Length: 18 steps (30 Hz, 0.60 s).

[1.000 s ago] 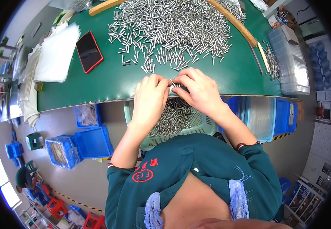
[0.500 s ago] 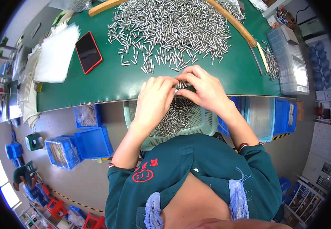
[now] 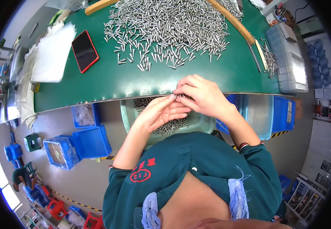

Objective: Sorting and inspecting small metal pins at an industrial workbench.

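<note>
Just past the table's front edge, my right hand is closed, pinching a few small metal pins between its fingertips and thumb. My left hand lies palm up right beside it, fingers stretched out below the right fingertips and its thumb tip close against the pins. Whether the left thumb touches them is too small to tell. Below both hands sits a pale green perforated basket, with many pins in it, partly hidden by my hands. A large heap of silvery pins covers the far middle of the green table.
Wooden bars flank the heap. A red-edged phone and white sheets lie left. At right are a smaller pin pile and clear plastic boxes. Blue crates stand on the floor; a person sits far left.
Both hands have drawn back toward me from the table edge over the basket. My left hand has turned palm up and its fingers have straightened; the right still pinches pins.
</note>
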Motion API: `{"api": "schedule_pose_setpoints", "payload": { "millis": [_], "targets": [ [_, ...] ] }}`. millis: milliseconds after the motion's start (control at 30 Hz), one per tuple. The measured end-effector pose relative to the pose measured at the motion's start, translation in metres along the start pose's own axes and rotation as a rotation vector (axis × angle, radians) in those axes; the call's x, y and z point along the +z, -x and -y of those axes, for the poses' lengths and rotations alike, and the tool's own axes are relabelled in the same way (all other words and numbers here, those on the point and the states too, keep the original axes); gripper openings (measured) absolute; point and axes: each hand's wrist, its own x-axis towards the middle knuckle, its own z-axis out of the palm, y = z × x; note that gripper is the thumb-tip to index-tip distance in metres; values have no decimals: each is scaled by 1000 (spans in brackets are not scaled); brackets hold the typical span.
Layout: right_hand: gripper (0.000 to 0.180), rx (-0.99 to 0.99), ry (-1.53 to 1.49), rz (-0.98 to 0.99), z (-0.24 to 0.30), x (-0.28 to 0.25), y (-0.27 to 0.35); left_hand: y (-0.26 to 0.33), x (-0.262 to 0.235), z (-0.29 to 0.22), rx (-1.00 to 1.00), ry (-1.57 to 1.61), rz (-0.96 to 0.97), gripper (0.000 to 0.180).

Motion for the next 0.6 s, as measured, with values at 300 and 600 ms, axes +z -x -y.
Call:
{"api": "schedule_pose_setpoints", "payload": {
  "millis": [300,600],
  "targets": [
    [32,70,-121,46,13,-3,10,-5,4,8,62,-288,-67,28],
    [22,200,-425,13,8,-4,18,20,37,-5,161,-756,-221,26]
  ]
}}
